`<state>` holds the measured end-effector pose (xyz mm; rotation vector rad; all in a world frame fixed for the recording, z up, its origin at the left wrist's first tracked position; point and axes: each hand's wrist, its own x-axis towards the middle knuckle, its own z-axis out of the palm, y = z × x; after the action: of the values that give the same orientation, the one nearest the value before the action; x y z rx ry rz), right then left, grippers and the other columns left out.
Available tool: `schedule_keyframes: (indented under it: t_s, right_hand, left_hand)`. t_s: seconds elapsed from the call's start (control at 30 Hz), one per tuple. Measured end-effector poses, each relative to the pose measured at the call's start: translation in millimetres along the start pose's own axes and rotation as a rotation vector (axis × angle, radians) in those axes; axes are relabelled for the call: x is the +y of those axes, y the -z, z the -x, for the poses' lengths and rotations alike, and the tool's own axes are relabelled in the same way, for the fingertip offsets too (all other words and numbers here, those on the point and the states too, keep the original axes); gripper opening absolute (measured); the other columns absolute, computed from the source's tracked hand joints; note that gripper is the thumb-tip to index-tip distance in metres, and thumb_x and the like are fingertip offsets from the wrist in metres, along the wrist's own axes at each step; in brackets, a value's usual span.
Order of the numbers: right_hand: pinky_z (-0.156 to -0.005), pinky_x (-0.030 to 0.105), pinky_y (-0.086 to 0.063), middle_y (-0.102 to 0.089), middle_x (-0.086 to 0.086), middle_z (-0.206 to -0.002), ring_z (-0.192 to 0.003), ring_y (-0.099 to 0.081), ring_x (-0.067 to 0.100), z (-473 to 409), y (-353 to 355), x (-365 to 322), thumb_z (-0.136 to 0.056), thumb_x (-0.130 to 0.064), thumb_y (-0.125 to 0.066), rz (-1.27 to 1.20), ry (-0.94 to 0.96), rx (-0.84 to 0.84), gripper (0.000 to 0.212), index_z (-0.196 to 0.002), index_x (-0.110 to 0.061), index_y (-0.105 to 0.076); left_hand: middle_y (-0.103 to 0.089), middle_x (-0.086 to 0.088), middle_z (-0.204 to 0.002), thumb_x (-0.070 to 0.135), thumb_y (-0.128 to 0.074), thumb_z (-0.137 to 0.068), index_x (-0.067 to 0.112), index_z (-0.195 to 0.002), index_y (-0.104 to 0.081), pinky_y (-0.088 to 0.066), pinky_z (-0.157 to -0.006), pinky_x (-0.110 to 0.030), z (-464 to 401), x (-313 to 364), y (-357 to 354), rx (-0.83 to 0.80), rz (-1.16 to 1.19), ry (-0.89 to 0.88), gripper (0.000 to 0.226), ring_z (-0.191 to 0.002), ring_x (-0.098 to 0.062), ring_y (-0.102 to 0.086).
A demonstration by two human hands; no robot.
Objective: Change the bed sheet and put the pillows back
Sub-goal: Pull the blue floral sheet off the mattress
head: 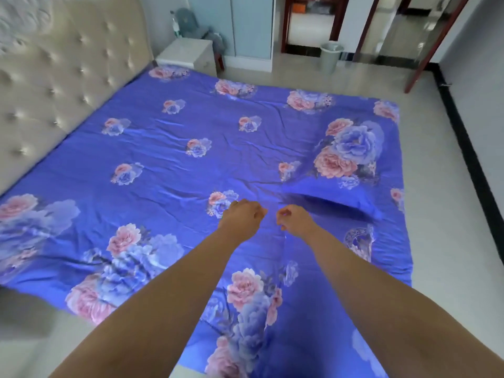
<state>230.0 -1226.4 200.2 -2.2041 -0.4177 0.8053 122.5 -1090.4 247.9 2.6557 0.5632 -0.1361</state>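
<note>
A blue bed sheet (pixel 174 148) printed with pink and lilac flowers covers the whole mattress and hangs over the near edge. It is wrinkled, and one fold puffs up on the right (pixel 327 203). Both my arms reach out over the sheet's middle. My left hand (pixel 242 216) and my right hand (pixel 294 219) sit close together with curled fingers, pinching the cloth where a crease (pixel 283 255) runs back toward me. No pillows are in view.
A tufted beige headboard (pixel 54 85) lines the left side. A white nightstand (pixel 188 57) stands at the bed's far corner, with a chair behind it. A grey bin (pixel 330 57) stands by the doorway. Pale tiled floor (pixel 441 186) runs along the right.
</note>
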Motion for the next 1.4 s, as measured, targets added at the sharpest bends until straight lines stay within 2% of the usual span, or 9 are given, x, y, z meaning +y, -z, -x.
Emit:
schedule_keyframes:
  t_s: [0.17,0.3,0.6,0.8,0.97,1.1,1.2,1.3,1.4]
  right_hand:
    - [-0.043,0.011,-0.041,-0.057,-0.001,-0.067,-0.043,-0.053,0.000,29.6,-118.1,-78.3,-0.093,-0.008,-0.054,-0.101,-0.012,-0.121,0.027,-0.069,-0.021,-0.053]
    - [-0.038,0.009,-0.039,-0.056,0.002,-0.068,-0.034,-0.050,-0.007,54.7,-234.1,-151.0,-0.096,-0.008,-0.051,-0.170,0.008,-0.243,0.027,-0.071,-0.018,-0.051]
    - [-0.041,0.010,-0.038,-0.057,0.004,-0.068,-0.041,-0.053,0.003,98.6,-462.7,-278.8,-0.097,-0.013,-0.051,-0.196,-0.029,-0.440,0.026,-0.072,-0.018,-0.054]
    - [-0.046,0.015,-0.038,-0.058,0.004,-0.069,-0.036,-0.051,0.000,55.5,-547.0,-325.5,-0.096,-0.012,-0.051,-0.201,-0.083,-0.470,0.021,-0.077,-0.019,-0.055]
    - [-0.036,0.012,-0.037,-0.056,0.004,-0.069,-0.035,-0.051,-0.002,-5.9,-608.6,-374.1,-0.096,-0.011,-0.050,-0.173,-0.127,-0.521,0.020,-0.077,-0.017,-0.053]
    - [-0.048,0.018,-0.038,-0.057,0.003,-0.069,-0.052,-0.051,0.012,-44.0,-661.2,-424.2,-0.096,-0.013,-0.051,-0.105,-0.162,-0.579,0.014,-0.082,-0.016,-0.054]
    - [-0.050,0.020,-0.037,-0.057,0.003,-0.071,-0.055,-0.050,0.014,-66.5,-703.9,-464.8,-0.096,-0.012,-0.050,-0.077,-0.150,-0.586,0.014,-0.083,-0.015,-0.054]
    - [-0.050,0.019,-0.039,-0.058,0.000,-0.071,-0.045,-0.054,0.007,-85.8,-756.0,-496.7,-0.096,-0.015,-0.050,-0.050,-0.153,-0.614,0.008,-0.089,-0.016,-0.053]
    - [-0.044,0.016,-0.036,-0.057,0.002,-0.069,-0.035,-0.049,0.001,-105.4,-812.1,-525.1,-0.097,-0.014,-0.049,-0.032,-0.150,-0.612,0.021,-0.077,-0.019,-0.051]
  left_hand:
    - [-0.065,-0.016,-0.113,0.033,-0.049,-0.096,0.016,-0.108,-0.066,-0.047,-0.090,-0.039,72.0,-133.8,19.5,-0.009,0.123,0.171,0.027,-0.109,-0.036,-0.057]
    - [-0.066,-0.016,-0.111,0.023,-0.051,-0.095,0.013,-0.106,-0.067,-0.047,-0.087,-0.037,139.2,-251.6,42.8,0.078,0.262,0.347,0.022,-0.106,-0.034,-0.060]
    - [-0.065,-0.007,-0.120,0.025,-0.047,-0.097,0.018,-0.110,-0.067,-0.042,-0.091,-0.030,257.9,-479.5,82.0,0.055,0.392,0.628,0.025,-0.113,-0.027,-0.058]
    - [-0.066,-0.008,-0.117,0.024,-0.049,-0.095,0.016,-0.112,-0.066,-0.043,-0.093,-0.032,252.5,-571.5,95.4,0.042,0.501,0.714,0.025,-0.112,-0.028,-0.059]
    - [-0.065,-0.008,-0.119,0.022,-0.049,-0.096,0.014,-0.113,-0.066,-0.043,-0.091,-0.030,231.3,-645.7,115.1,0.064,0.589,0.833,0.025,-0.112,-0.028,-0.058]
    - [-0.065,-0.010,-0.119,0.022,-0.048,-0.098,0.008,-0.114,-0.065,-0.040,-0.084,-0.027,225.4,-712.1,143.5,0.158,0.629,0.962,0.027,-0.111,-0.028,-0.058]
    - [-0.064,-0.011,-0.115,0.023,-0.047,-0.098,0.006,-0.114,-0.063,-0.040,-0.079,-0.028,226.1,-767.9,157.8,0.199,0.655,1.040,0.028,-0.107,-0.030,-0.059]
    - [-0.065,-0.012,-0.110,0.026,-0.047,-0.097,0.011,-0.113,-0.063,-0.046,-0.078,-0.033,223.3,-832.6,162.6,0.224,0.713,1.095,0.027,-0.098,-0.033,-0.063]
    - [-0.065,-0.010,-0.112,0.024,-0.047,-0.097,0.012,-0.118,-0.062,-0.040,-0.074,-0.026,214.4,-898.0,169.0,0.241,0.757,1.121,0.028,-0.093,-0.026,-0.059]
